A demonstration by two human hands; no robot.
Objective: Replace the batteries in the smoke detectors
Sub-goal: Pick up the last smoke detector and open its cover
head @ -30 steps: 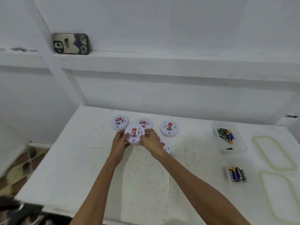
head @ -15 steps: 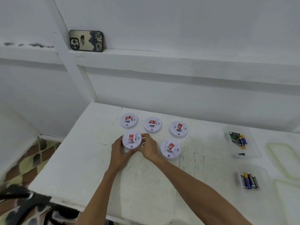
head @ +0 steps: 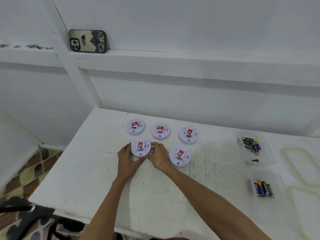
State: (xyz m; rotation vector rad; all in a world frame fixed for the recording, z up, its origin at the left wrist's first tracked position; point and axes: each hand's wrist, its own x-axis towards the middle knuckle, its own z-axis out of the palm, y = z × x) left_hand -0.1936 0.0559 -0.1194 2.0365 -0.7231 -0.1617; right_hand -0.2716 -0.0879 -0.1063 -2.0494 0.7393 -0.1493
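Several round white smoke detectors with red labels lie on the white table. Both hands hold the front left smoke detector, which sits on the table: my left hand curls round its left edge, my right hand grips its right edge. Another detector lies just right of my right hand. Three more stand in a row behind: left, middle, right. Two clear trays at the right hold batteries: the far tray and the near tray.
A phone leans on the wall ledge at the upper left. Two clear lids lie at the table's right edge. The table's left and front edges drop to a patterned floor.
The detector in my hands came down from above the table onto its surface at the front left. The camera view shifted left and tilted up a little.
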